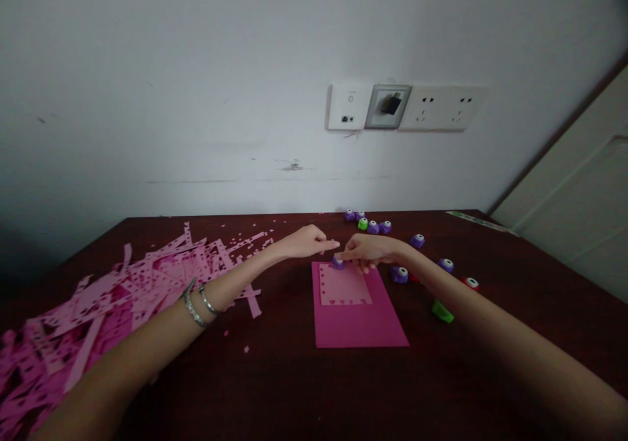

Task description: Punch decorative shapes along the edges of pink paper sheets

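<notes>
A small purple paper punch (338, 263) sits at the far left corner of a light pink paper (344, 289), which lies on a darker magenta sheet (360, 320). My right hand (369, 250) is closed around the punch from the right. My left hand (307, 241) is curled, its fingertip pressing at the punch from the left. The light pink paper has small heart holes along its edges. Bangles circle my left wrist.
A heap of punched pink paper strips (112, 297) covers the table's left side. Several small purple punches (373, 226) stand near the wall, others (400, 274) with a red one (471, 283) and a green one (442, 311) lie right. Wall sockets (407, 107) are above.
</notes>
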{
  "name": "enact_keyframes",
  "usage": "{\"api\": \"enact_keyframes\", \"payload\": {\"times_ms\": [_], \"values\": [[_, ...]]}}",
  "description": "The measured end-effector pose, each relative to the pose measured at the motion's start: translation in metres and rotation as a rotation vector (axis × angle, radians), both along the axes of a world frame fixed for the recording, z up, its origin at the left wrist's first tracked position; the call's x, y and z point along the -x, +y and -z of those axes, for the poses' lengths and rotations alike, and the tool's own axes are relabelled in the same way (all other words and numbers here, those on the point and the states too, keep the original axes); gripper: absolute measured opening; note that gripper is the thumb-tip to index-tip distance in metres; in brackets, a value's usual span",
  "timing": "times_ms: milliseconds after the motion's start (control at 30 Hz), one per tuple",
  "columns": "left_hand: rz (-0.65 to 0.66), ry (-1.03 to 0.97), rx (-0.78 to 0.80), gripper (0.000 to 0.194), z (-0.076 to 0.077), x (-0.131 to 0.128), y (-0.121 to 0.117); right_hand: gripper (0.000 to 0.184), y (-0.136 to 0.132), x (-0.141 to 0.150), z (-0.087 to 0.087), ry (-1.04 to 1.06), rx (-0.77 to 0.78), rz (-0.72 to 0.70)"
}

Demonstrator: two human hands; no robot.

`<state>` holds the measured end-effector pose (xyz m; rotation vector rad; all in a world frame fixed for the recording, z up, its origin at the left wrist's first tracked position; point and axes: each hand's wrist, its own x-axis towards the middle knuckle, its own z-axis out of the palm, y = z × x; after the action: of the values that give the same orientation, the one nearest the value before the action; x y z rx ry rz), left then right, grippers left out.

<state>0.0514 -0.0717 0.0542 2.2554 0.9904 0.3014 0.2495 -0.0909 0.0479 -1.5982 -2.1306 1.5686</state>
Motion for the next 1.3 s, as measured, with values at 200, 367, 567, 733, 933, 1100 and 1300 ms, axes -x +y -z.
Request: {"api": "enact_keyframes", "payload": {"times_ms": [200,367,567,733,933,1100,1300], "values": [[0.037,0.153,0.349,0.048,0.007,-0.017,0.016,0.047,-0.002,0.007,-0.002,-0.081,0.023,-0.026],[0.081,0.220,0.545,0.042,0.012,-0.024,0.031,0.048,0.000,0.012,-0.007,-0.115,0.053,-0.075],[0.080,0.209,0.643,0.045,0.014,-0.026,0.034,0.047,0.005,0.015,-0.005,-0.151,0.046,-0.121],[0.036,0.169,0.646,0.047,0.014,-0.025,0.027,0.043,0.003,0.018,-0.005,-0.184,0.035,-0.087],[0.022,0.191,0.635,0.043,0.013,-0.026,0.027,0.045,-0.001,0.019,-0.007,-0.220,-0.002,-0.066],[0.028,0.223,0.657,0.042,0.012,-0.028,0.029,0.044,-0.003,0.022,-0.010,-0.225,-0.028,-0.062],[0.026,0.215,0.620,0.044,0.014,-0.026,0.029,0.039,-0.006,0.027,-0.018,-0.289,-0.020,-0.040]]}}
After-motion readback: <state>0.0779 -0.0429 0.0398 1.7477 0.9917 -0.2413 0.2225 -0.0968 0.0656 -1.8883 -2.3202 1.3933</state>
